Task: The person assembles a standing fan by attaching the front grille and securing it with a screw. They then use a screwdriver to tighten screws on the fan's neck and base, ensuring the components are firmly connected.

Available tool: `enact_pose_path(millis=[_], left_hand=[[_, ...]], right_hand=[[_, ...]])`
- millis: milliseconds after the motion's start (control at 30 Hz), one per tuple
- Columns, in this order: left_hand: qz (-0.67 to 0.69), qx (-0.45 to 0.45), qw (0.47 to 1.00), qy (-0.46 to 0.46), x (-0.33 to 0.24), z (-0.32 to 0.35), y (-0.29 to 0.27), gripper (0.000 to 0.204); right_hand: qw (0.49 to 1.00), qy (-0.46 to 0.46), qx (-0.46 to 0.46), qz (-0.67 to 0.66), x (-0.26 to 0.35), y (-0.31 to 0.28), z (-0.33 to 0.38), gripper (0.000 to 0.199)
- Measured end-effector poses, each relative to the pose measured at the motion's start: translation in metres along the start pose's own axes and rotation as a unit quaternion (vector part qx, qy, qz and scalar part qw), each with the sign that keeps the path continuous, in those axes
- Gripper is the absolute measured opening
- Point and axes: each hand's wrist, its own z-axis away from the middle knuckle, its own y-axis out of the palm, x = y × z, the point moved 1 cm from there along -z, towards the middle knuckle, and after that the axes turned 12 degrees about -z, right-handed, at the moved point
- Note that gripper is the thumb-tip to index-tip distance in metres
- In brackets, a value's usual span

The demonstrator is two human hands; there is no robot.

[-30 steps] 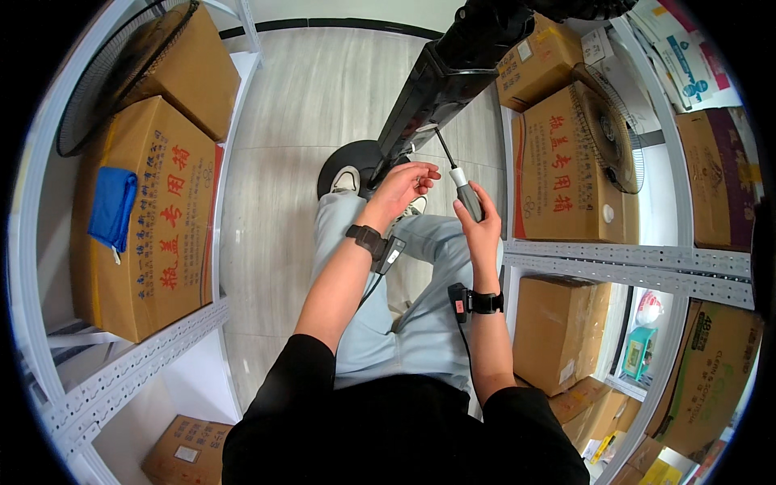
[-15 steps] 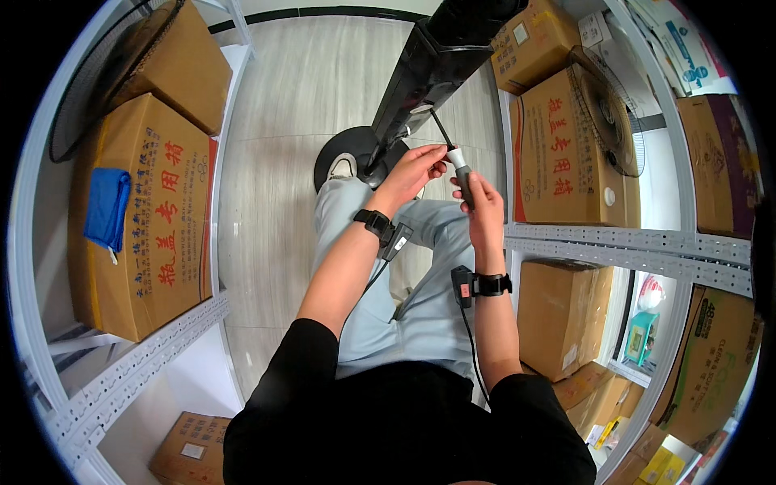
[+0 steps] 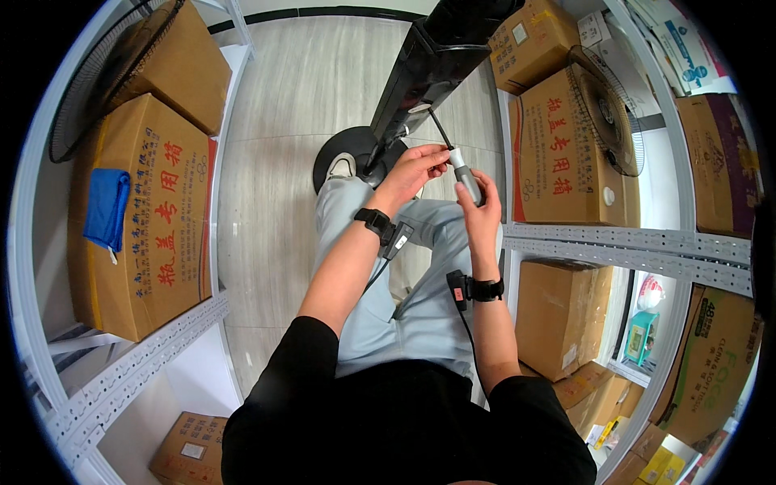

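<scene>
A screwdriver with a grey and white handle slants up and left. Its dark shaft reaches the side of a tall black column, close to a pale oval patch; the tip's exact contact cannot be made out. My left hand pinches the screwdriver where the shaft meets the white collar. Around the grey end of the handle, the fingers and thumb of my right hand are closed. The column rises from a round black base, with my shoe resting on it.
Shelves with cardboard boxes flank me, a large box on the left and another on the right. A round fan grille leans at the left, and a second grille at the right. A blue cloth hangs over the left box.
My right hand has turned on the screwdriver handle and its wrist has shifted slightly left. The handle shows rotated. My left hand and the column stay in place.
</scene>
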Motion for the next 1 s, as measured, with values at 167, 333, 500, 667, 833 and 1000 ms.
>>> enact_pose_path(millis=[167, 333, 500, 667, 833, 1000], left_hand=[[-0.023, -0.018, 1.000, 0.005, 0.001, 0.001, -0.003, 0.026], [-0.014, -0.020, 1.000, -0.004, 0.002, 0.001, -0.002, 0.026], [-0.005, -0.022, 1.000, 0.001, 0.002, 0.000, -0.004, 0.026], [-0.008, -0.023, 1.000, 0.006, -0.001, 0.002, 0.000, 0.025], [-0.007, -0.025, 1.000, 0.005, -0.004, 0.002, 0.002, 0.026], [-0.023, -0.040, 0.999, 0.017, -0.003, 0.001, 0.002, 0.025]], right_hand=[[0.896, 0.319, -0.005, -0.308, 0.010, -0.004, 0.006, 0.038], [0.939, 0.271, 0.007, -0.210, 0.003, -0.009, 0.005, 0.035], [0.977, 0.143, -0.017, -0.156, 0.008, -0.002, 0.011, 0.036], [0.848, 0.414, 0.041, -0.328, 0.003, -0.020, 0.003, 0.037], [0.959, 0.221, 0.002, -0.179, 0.007, -0.002, 0.016, 0.042], [0.880, 0.364, 0.043, -0.304, -0.001, -0.013, 0.013, 0.040]])
